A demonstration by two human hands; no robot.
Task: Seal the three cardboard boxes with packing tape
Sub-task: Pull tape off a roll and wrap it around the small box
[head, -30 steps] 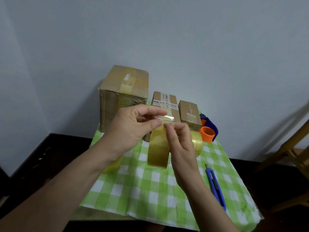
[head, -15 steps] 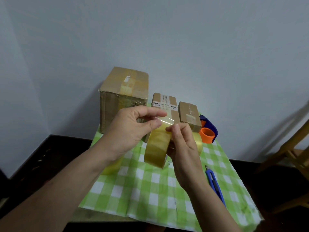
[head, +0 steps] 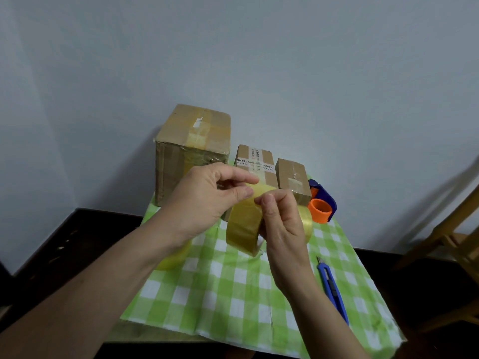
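Yellowish tape roll: held above the checked cloth, before three boxes.
Left hand: pinches the top of the roll.
Right hand: fingers closed on it, perhaps at the tape end.

Green-white checked cloth, yellowish tape roll, blue knife, brown boxes.

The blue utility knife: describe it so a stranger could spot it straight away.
Start at the green-and-white checked cloth covering the table. On its right side, nearer than the three cardboard boxes and the orange-and-blue tape dispenser, lies the blue utility knife. It is the only long, thin thing there, lying flat, untouched by either hand.
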